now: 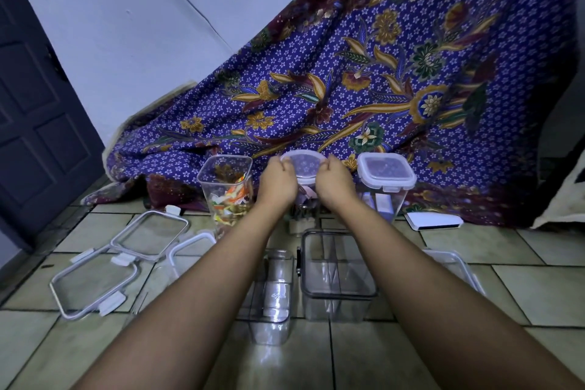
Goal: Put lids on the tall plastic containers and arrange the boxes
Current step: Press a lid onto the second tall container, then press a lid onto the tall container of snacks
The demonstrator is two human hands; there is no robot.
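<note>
Round lid (303, 165) sits atop the middle tall container (302, 209), on the floor (474, 241) before the patterned cloth (348, 79). Left hand (278, 179) and right hand (335, 180) each grasp its rim at opposite sides. Left container (226, 190) uncovered; right container (384, 196) lidded.

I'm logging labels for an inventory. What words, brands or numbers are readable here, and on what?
None can be read.
Small clear box: a faint embossed mark, too blurred to read.
Open tall container: colourful packets inside, print too small to read.
White flat item: no legible text.
</note>
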